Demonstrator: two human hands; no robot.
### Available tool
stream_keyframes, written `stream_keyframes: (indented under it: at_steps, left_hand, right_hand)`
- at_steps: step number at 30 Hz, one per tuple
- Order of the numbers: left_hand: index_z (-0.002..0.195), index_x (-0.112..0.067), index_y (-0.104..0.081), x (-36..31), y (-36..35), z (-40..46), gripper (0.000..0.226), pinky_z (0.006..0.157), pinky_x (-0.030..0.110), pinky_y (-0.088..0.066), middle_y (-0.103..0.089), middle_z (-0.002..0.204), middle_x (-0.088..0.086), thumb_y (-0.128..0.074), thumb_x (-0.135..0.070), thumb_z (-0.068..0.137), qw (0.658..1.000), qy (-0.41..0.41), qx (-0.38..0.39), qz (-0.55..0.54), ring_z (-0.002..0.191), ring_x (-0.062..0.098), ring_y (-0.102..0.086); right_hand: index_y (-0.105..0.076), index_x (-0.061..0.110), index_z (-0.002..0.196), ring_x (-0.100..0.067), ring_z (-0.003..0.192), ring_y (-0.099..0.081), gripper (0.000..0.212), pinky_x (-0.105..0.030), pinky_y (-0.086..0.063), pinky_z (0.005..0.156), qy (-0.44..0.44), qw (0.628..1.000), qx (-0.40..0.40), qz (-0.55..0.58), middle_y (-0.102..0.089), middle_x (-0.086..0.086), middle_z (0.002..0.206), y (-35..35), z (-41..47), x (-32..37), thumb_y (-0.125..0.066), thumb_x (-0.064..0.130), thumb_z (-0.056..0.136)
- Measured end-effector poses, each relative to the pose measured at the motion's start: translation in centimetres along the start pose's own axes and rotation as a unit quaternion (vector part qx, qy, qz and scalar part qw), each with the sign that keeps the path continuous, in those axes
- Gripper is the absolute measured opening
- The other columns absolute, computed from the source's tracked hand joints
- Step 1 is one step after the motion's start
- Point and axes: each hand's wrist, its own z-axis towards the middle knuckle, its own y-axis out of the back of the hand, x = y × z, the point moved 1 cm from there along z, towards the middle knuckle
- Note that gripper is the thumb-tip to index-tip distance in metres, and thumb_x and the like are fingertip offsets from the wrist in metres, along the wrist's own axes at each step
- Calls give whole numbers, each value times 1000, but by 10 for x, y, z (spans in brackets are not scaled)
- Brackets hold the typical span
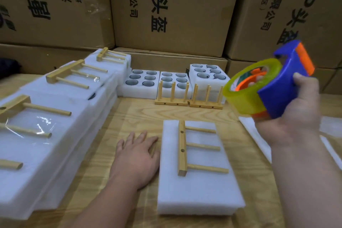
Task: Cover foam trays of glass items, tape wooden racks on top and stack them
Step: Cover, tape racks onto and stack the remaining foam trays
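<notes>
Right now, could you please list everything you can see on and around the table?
covered tray: one, white, front centre
loose rack: one, wooden, lying on the covered tray
taped trays: a white row along the left, wooden racks on top
open trays: three, white, at the back
upright racks: two, wooden, before the open trays
tape dispenser: one, blue and orange, yellowish roll
boxes: several, brown, behind
left hand: flat on the table
right hand: grips the tape dispenser
</notes>
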Motion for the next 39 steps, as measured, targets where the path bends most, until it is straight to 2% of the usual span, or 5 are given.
stream_keyframes:
  at_steps: [11,16,20,25,39]
  left_hand:
    - [75,-66,-60,8,13,29,20,86,38,-43,-71,86,-12,-41,-59,80,928,188,-173,-273,90,23,-59]
    - [94,-31,-67,-14,39,32,12,84,35,-52,-72,91,-3,-55,-32,95,731,38,-374,-569,88,19,-68]
    - [132,-37,-57,-49,93,27,64,95,15,-49,-66,132,-14,-75,-58,75,773,-197,-214,-564,125,4,-58]
    - [160,-36,-18,-77,105,14,149,111,21,-38,-44,144,-39,-91,-73,36,824,-244,-43,-509,133,-16,-41]
    - [153,-50,-27,-60,99,22,121,104,17,-44,-46,149,-29,-96,-49,53,772,-305,52,-555,139,-5,-42]
  right_hand:
    - [-71,19,127,-30,117,-68,57,-53,-50,103,-164,974,150,33,-71,-10,127,-20,21,-30,-61,60,90]
    - [-72,13,123,-23,96,-75,54,-37,-61,75,-145,968,203,25,-75,-10,114,-21,21,-36,-67,50,84]
    - [-70,11,126,-27,101,-72,59,-40,-59,83,-128,962,235,-50,-71,-16,122,-28,15,-47,-71,48,81]
    - [-76,9,114,-25,82,-74,57,-38,-59,78,-146,945,288,-58,-76,-15,98,-35,1,-63,-80,51,75]
    - [-70,2,122,-37,98,-74,63,-46,-59,84,-197,909,365,-30,-74,-22,110,-35,-7,-60,-82,43,76]
